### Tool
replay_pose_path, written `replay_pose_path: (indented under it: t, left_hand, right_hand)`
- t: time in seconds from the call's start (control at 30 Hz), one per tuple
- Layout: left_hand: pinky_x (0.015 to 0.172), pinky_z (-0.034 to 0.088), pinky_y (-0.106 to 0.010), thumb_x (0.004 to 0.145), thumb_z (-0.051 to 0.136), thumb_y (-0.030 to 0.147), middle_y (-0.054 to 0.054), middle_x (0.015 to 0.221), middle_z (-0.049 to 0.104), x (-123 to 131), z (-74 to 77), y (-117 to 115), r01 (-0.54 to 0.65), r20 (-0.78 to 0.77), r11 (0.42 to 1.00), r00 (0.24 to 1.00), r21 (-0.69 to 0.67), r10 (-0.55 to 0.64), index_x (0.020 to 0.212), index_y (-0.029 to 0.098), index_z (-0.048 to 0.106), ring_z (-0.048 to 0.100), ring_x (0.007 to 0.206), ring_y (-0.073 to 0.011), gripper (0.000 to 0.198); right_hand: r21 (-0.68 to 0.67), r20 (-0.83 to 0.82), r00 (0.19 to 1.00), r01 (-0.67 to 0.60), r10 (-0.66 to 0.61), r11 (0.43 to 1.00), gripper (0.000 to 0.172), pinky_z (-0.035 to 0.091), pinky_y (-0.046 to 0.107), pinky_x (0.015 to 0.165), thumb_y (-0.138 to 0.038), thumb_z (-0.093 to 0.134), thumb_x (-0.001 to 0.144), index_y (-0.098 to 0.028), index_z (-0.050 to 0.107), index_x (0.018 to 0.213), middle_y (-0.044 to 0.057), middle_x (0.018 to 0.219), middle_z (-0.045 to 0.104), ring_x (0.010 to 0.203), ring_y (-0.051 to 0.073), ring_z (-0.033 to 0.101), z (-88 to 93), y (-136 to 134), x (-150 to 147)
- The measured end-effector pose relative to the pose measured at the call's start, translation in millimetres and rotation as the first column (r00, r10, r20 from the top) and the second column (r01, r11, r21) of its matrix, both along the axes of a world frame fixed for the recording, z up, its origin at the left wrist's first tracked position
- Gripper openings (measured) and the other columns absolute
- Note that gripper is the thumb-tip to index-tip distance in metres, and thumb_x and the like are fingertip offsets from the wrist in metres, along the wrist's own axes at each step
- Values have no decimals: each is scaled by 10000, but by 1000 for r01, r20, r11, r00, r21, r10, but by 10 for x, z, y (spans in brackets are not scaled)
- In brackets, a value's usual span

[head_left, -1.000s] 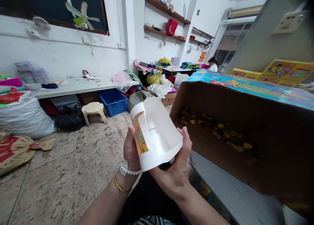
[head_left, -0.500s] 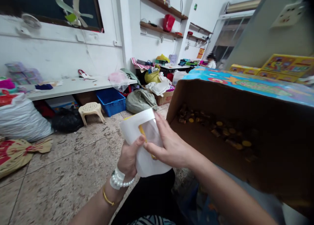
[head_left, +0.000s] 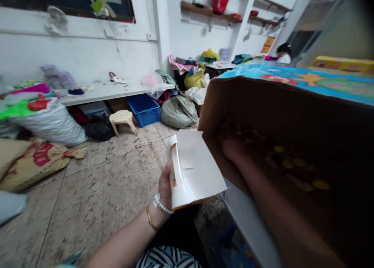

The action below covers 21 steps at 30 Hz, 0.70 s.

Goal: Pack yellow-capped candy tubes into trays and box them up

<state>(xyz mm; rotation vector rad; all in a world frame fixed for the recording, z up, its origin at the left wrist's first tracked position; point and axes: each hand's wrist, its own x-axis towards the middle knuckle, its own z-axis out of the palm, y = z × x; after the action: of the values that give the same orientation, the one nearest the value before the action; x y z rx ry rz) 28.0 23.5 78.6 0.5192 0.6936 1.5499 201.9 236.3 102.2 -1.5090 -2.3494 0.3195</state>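
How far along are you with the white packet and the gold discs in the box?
Done: the white packet is already out and held up, though I can't tell whether anything is inside it. In hand: the left hand grips the packet, and the right hand is inside the cardboard box. Left: many gold discs still lie in the box.
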Motion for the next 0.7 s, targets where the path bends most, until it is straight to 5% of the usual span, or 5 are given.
replay_pose_path:
  t: [0.17,0.37,0.53,0.63,0.7]
  left_hand:
    - [969,544,-499,674,775,569,-104,1148,743,-58,24,52,-47,76,997,996,-58,51,1253,205,615,658,1149,-376,702]
    - [1010,516,-445,660,804,569,-131,1114,755,1,-115,-43,92,238,991,969,-95,-67,1256,129,633,677,1116,-363,761]
    - [990,525,-413,785,749,471,-137,981,783,92,-163,-115,134,307,985,947,-108,-95,1208,77,665,733,984,-307,585]
    - [950,550,-389,814,732,440,-119,935,789,74,-33,-175,111,279,987,957,-119,-74,1228,84,659,751,904,-281,550]
    - [945,554,-385,813,733,445,-110,941,789,63,98,-231,121,264,987,960,-102,-91,1252,96,650,750,908,-283,566]
  right_hand:
    - [-52,-60,997,-60,57,997,385,414,597,945,-225,528,916,1,651,1203,328,1178,639,1170,465,594,-146,56,115]
    - [-162,-402,894,-283,199,945,461,564,325,804,-415,504,934,-191,574,1331,102,1101,713,929,203,711,228,129,264]
    - [-243,-702,629,-653,334,718,559,565,292,761,-333,723,783,-247,549,1307,37,1049,690,880,166,677,614,-371,264]
    - [-273,-723,560,-770,405,577,403,536,302,830,-267,731,760,-216,622,1144,33,1024,693,945,178,662,677,-508,229]
    - [-267,-689,547,-802,476,535,329,519,308,853,-263,710,769,-209,676,1092,38,1060,688,970,185,659,670,-505,205]
